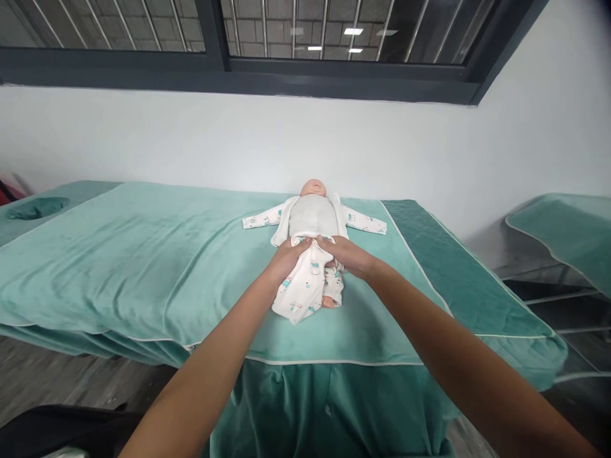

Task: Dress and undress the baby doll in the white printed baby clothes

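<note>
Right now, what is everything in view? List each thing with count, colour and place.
Doll: 1, pale, lying on the bed, head toward the wall
Top: 1, white printed, spread open around the doll's torso
Trousers: 1, white printed, at the doll's lower body
Bed: 1, green-covered, centre
Green-draped furniture: 1, green, far right
Window: 1, dark-framed, top
Wall: 1, white, behind the bed
Floor: 1, dark grey, below
Red item: 1, red, left edge, unclear
Black item: 1, black, bottom left, unclear
Left hand: 1, bare, fingers gripping the trousers' waist
Right hand: 1, bare, fingers gripping the waist opposite
</note>
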Motion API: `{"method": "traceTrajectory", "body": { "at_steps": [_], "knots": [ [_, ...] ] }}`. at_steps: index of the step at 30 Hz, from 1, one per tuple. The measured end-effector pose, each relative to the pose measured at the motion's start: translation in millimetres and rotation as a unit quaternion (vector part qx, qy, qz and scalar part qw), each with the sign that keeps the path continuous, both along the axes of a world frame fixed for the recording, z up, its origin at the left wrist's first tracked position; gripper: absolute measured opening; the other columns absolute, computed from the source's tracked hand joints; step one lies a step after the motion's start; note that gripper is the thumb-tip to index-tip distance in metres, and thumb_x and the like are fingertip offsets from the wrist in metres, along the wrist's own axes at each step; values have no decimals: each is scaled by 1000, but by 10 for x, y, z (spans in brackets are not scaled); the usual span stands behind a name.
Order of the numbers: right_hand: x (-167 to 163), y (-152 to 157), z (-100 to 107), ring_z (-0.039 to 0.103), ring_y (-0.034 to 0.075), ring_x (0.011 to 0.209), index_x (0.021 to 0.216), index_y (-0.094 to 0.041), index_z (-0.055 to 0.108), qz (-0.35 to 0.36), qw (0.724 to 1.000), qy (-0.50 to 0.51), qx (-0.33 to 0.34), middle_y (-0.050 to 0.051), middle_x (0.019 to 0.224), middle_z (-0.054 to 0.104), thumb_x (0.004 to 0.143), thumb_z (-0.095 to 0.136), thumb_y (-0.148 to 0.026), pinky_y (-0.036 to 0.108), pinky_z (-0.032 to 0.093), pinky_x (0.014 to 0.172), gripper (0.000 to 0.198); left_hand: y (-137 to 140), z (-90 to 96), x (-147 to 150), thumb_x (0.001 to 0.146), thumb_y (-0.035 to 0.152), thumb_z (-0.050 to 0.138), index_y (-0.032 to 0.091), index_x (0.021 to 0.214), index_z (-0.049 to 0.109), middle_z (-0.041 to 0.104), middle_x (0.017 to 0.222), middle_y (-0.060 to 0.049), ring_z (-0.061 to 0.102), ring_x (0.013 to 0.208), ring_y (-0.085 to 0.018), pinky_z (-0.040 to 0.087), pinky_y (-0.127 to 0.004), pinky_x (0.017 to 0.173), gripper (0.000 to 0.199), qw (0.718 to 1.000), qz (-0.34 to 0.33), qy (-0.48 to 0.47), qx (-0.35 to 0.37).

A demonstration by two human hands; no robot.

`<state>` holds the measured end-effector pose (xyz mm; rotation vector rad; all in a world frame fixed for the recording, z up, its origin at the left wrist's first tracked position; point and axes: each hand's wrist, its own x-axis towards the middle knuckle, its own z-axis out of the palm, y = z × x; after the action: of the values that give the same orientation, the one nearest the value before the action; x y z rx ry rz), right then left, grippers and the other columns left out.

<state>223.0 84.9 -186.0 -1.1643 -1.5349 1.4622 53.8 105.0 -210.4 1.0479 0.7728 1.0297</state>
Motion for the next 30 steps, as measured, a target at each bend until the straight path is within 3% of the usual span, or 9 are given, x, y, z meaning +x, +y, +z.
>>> {"method": "traceTrajectory", "body": {
  "at_steps": [3,7,11,14,16,20,23,27,30],
  "knots": [
    [-4,-20,26,53,15,63,66,-18,62,41,998,-50,-8,-1,62,59,68,79,-50,29,44,63,37,92,-35,29,69,44,79,15,89,71,73,86,-4,65,78,-19,48,-29,76,35,996,55,61,40],
    [-35,-12,5,63,21,82,87,-17,71,-6,999,-43,-31,3,86,72,66,81,-38,30,48,74,31,78,-27,43,72,45,77,15,93,71,74,90,-6,65,81,-20,48,-29,76,37,995,60,72,46],
    [-29,22,-81,65,21,82,94,-17,71,-76,994,69,-30,4,86,72,70,74,-33,30,49,74,29,-42,93,-15,74,48,76,15,105,71,75,98,-10,67,86,-23,50,-34,80,46,998,-39,54,20],
    [-33,29,-129,64,19,80,95,-17,70,-106,989,102,-8,4,88,72,72,72,-34,29,49,72,28,-91,191,-87,68,41,83,16,103,74,75,103,-11,68,96,-25,48,-34,86,44,984,-115,126,41],
    [-47,18,-140,64,19,81,96,-18,69,-107,989,100,9,4,91,72,73,72,-36,29,49,73,30,-99,211,-108,63,35,87,15,99,75,75,103,-11,67,98,-27,48,-35,88,43,981,-125,142,37],
    [-62,-26,-118,63,18,78,97,-17,69,-90,994,67,13,4,89,72,75,73,-45,28,48,71,35,-89,132,-60,67,37,85,13,97,74,76,97,-11,69,87,-23,50,-33,81,40,997,-67,6,-31],
    [-38,-52,-90,64,20,81,99,-15,71,-43,998,37,0,6,91,73,74,75,-50,29,48,72,44,-76,44,-11,67,37,84,14,90,72,75,84,-8,68,73,-20,51,-31,72,34,993,-31,-87,-78],
    [10,-52,-91,64,20,81,100,-15,70,-3,1000,10,4,5,92,72,74,74,-56,30,47,73,48,-79,-4,-12,69,37,83,13,87,70,74,80,-8,68,68,-19,52,-30,67,33,993,-12,-80,-91],
    [17,-26,-134,62,19,79,99,-17,67,-39,998,-20,34,3,89,70,76,71,-55,29,46,71,45,-127,19,-43,68,41,84,12,91,70,75,84,-9,69,70,-20,52,-30,68,39,995,-11,-51,-81]
  ]
}}
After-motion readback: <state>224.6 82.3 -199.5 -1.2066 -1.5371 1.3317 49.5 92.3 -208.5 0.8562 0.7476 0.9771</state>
